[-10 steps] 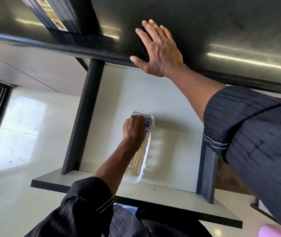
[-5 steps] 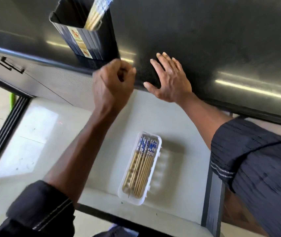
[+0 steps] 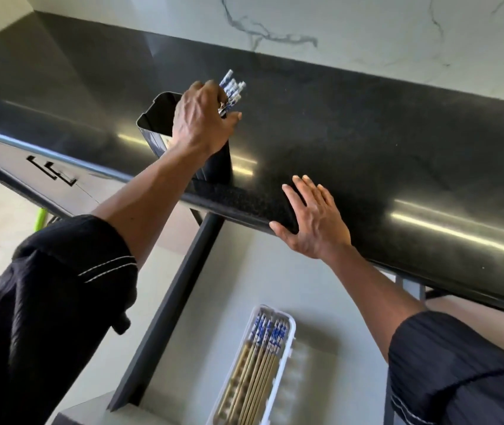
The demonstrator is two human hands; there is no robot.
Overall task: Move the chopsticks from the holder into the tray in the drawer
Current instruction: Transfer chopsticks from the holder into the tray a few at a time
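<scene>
A black square holder [image 3: 155, 116] stands on the dark countertop near its front edge. Several chopsticks [image 3: 231, 87] with blue-and-white tops stick out of it. My left hand [image 3: 203, 119] is over the holder's mouth with its fingers closed around these chopsticks. My right hand [image 3: 313, 220] lies flat and spread on the countertop's front edge, holding nothing. Below, in the open drawer, a white tray [image 3: 289, 325] holds several bamboo chopsticks [image 3: 258, 360] lying side by side, blue tops pointing away from me.
The dark countertop [image 3: 367, 142] runs across the view, with a marble wall [image 3: 336, 29] behind it. The drawer's pale floor [image 3: 238, 286] has a dark left wall [image 3: 171, 308]. A cabinet front with handles [image 3: 51, 171] is at left, tiled floor beneath.
My left hand left the tray in the drawer, rose past the counter edge and now grips the chopsticks in the holder. The view tilted upward. My right hand stayed on the counter.
</scene>
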